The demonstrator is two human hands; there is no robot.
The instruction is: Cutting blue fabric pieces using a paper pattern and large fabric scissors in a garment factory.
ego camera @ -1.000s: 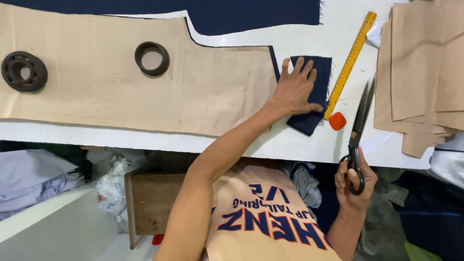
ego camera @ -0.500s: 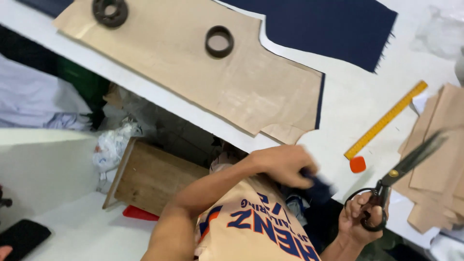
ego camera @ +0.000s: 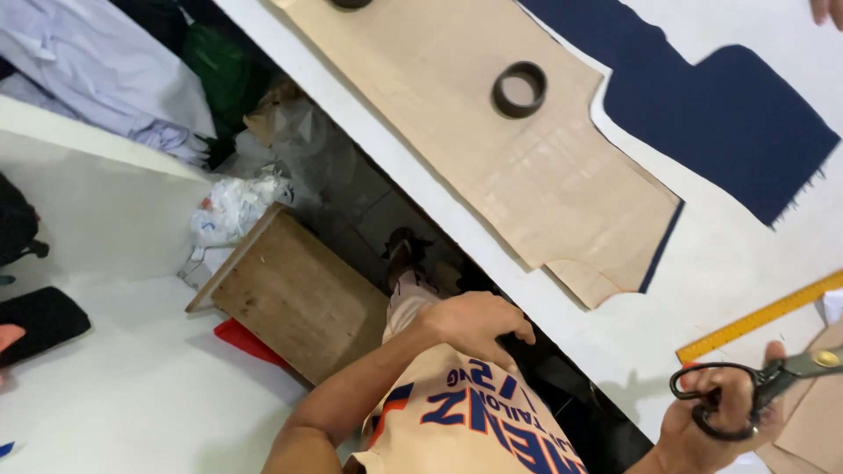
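Observation:
My left hand (ego camera: 479,323) hangs below the white table's edge (ego camera: 580,329), above my lap, with its fingers curled. Whether it holds anything is hidden. My right hand (ego camera: 707,426) grips the handles of black scissors (ego camera: 773,382) at the lower right, blades pointing right over the table. A tan paper pattern (ego camera: 544,175) lies on the table with a dark ring weight (ego camera: 519,89) on it. A navy fabric strip (ego camera: 660,254) shows under the pattern's edge. A larger navy fabric piece (ego camera: 729,114) lies beyond it.
A yellow ruler (ego camera: 760,318) lies near the scissors and tan paper pieces (ego camera: 812,434) sit at the lower right. Another person's fingers (ego camera: 827,9) show at the top right. Under the table stand a wooden box (ego camera: 294,298), a white bag (ego camera: 235,204) and piled clothes (ego camera: 114,79).
My left hand drew the small navy fabric piece off the table and dropped below the edge. My head turned, so the table swung up and right. The scissors stayed in my right hand.

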